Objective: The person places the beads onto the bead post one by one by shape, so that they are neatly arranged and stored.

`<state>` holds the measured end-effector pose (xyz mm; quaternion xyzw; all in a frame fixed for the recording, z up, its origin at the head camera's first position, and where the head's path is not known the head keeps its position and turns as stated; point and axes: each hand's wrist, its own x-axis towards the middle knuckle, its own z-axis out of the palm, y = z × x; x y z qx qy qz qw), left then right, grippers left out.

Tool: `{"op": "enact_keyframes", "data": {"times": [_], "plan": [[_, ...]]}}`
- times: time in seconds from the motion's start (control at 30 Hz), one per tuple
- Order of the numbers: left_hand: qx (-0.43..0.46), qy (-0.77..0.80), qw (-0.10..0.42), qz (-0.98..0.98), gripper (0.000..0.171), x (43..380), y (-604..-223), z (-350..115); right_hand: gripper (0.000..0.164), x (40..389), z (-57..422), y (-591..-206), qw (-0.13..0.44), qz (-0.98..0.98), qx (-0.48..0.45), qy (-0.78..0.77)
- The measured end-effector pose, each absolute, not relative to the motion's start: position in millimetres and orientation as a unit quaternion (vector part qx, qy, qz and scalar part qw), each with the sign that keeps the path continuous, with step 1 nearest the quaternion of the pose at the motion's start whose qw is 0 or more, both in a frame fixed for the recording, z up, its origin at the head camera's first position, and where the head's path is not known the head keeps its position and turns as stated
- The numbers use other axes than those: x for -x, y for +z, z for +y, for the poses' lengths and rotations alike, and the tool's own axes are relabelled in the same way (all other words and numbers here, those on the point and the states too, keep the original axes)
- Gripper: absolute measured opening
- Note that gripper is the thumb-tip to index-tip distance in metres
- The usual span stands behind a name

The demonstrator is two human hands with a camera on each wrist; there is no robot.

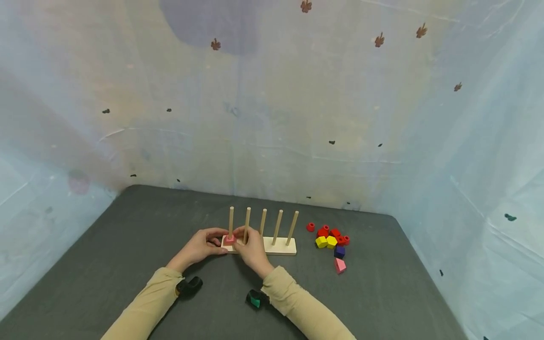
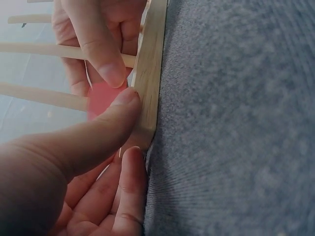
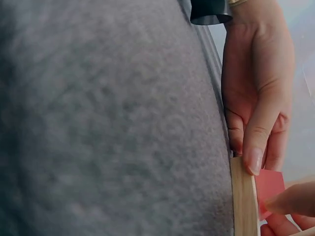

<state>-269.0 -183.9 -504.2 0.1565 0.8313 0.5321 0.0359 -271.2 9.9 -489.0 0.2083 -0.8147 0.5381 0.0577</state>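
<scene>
A wooden peg stand (image 1: pixel 280 246) with several upright pegs lies on the dark table. At its left end, a pink block (image 1: pixel 229 240) sits low around the leftmost peg, down at the base. My left hand (image 1: pixel 203 246) grips that end, thumb at the front edge beside the block and fingers curled round the end and back. From the other side my right hand (image 1: pixel 254 250) pinches the block; its thumb presses the front face (image 3: pixel 268 189) and its fingers reach behind. In the left wrist view both thumbs lie close together at the pink block (image 2: pixel 102 101).
Right of the stand lies a loose group of blocks: several red pieces (image 1: pixel 335 233), two yellow ones (image 1: pixel 331 242), a dark blue one (image 1: pixel 339 251) and a pink one (image 1: pixel 340 266). A patterned sheet (image 1: pixel 272 118) hangs behind the table.
</scene>
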Motion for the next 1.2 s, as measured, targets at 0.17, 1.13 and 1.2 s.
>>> {"op": "enact_keyframes", "data": {"times": [0.17, 1.13, 1.2], "plan": [[-0.156, 0.542, 0.029, 0.825, 0.058, 267.9, -505.4, -182.1, 0.028, 269.4, 13.5, -488.7, 0.048, -0.817, -0.215, 0.533], [-0.145, 0.533, 0.021, 0.833, 0.055, 272.1, -507.3, -181.0, 0.054, 226.3, 158.4, -448.7, -0.013, -0.802, -0.231, 0.551], [-0.141, 0.535, 0.019, 0.833, 0.055, 272.7, -507.9, -181.4, 0.053, 227.7, 173.2, -448.9, -0.005, -0.813, -0.212, 0.543]]}}
